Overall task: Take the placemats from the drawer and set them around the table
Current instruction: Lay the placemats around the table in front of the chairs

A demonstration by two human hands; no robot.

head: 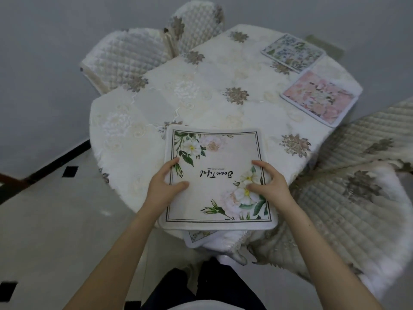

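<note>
A cream placemat (221, 153) printed with white flowers and the word "Beautiful" lies over the near edge of the round table (156, 101). My left hand (165, 182) grips its left edge, thumb on top. My right hand (268, 182) grips its right edge the same way. Under it, the corner of another placemat (196, 237) sticks out toward me. A pink floral placemat (319, 98) lies at the table's right side, and a blue-green floral placemat (292, 51) lies beyond it at the far right.
The table wears a cream embroidered cloth. Two quilted chairs (125, 57) stand at the far left, and a quilted chair (348, 186) stands close on the right. Pale tiled floor (55, 220) with black insets spreads to the left.
</note>
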